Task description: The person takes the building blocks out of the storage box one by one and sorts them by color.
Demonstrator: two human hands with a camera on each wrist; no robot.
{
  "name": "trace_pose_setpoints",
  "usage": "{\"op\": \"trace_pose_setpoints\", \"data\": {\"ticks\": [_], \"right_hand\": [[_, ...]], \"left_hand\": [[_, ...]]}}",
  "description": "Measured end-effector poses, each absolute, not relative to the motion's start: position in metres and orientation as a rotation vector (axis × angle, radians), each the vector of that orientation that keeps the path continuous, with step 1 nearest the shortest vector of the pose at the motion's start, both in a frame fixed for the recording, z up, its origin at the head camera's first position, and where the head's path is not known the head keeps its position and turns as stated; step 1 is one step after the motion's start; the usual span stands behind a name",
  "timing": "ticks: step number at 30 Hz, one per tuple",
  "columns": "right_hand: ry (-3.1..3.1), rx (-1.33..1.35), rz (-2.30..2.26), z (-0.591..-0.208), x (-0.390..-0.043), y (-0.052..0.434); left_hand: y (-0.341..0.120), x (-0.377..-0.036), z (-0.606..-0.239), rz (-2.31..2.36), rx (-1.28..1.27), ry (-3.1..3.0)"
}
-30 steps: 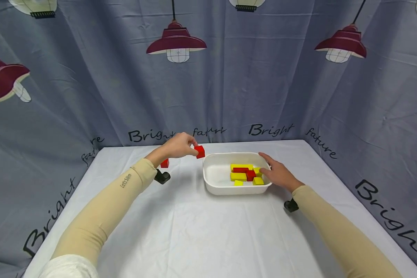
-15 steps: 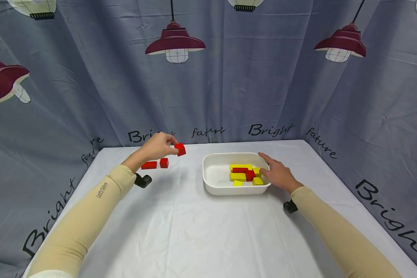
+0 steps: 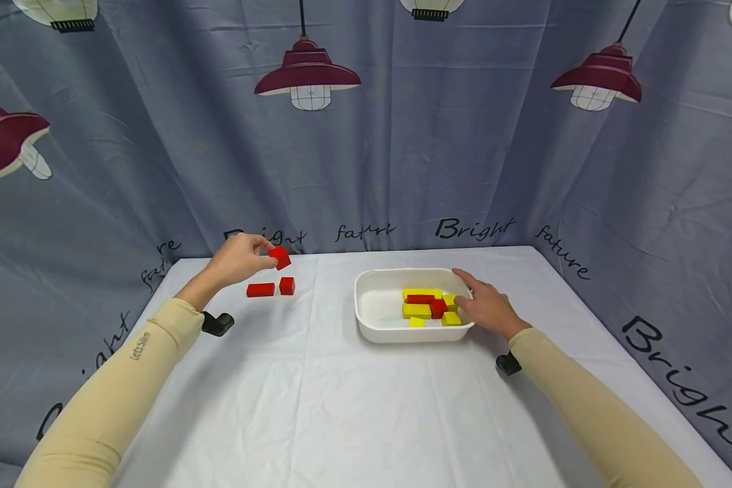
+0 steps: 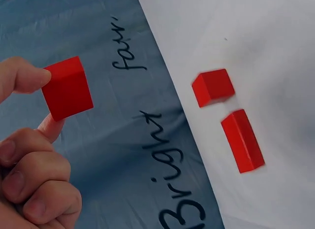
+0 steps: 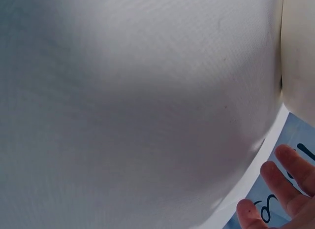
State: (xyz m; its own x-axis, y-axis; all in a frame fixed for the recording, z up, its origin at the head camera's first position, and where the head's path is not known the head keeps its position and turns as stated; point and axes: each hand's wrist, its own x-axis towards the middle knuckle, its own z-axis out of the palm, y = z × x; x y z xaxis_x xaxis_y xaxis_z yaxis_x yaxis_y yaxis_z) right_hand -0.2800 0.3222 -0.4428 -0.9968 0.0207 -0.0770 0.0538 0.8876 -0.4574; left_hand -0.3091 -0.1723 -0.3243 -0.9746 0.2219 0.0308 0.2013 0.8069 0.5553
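Observation:
Between thumb and index finger, my left hand [image 3: 236, 260] pinches a red cube block [image 3: 280, 257] raised above the back left of the table. In the left wrist view that cube [image 4: 68, 88] shows clearly, the other fingers curled below. Beneath it on the cloth lie a second red cube block [image 3: 287, 286] and a red rectangular block [image 3: 260, 290]. My right hand [image 3: 491, 308] holds the right end of a white plastic bin [image 3: 378, 332], thumb over the rim. Several yellow blocks [image 3: 416, 311] and a few red blocks [image 3: 438, 308] lie inside the bin, mostly toward its right side.
A white cloth [image 3: 366, 413] covers the table. Grey-blue curtain [image 3: 366, 163] with printed lamps and lettering hangs behind and at both sides. In the right wrist view, the bin's outer wall [image 5: 300, 56] rises at the upper right.
My left hand has moved left with the red cube, from beside the bin to above the two red blocks, uncovering them. My right hand stays at the bin.

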Motion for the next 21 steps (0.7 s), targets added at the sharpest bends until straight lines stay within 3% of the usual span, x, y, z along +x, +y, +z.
{"op": "trace_pose_setpoints", "data": {"ticks": [21], "right_hand": [[2.982, 0.077, -0.732, -0.443, -0.278, 0.322]], "left_hand": [[-0.222, -0.321, -0.361, 0.882, -0.06, 3.108]]}}
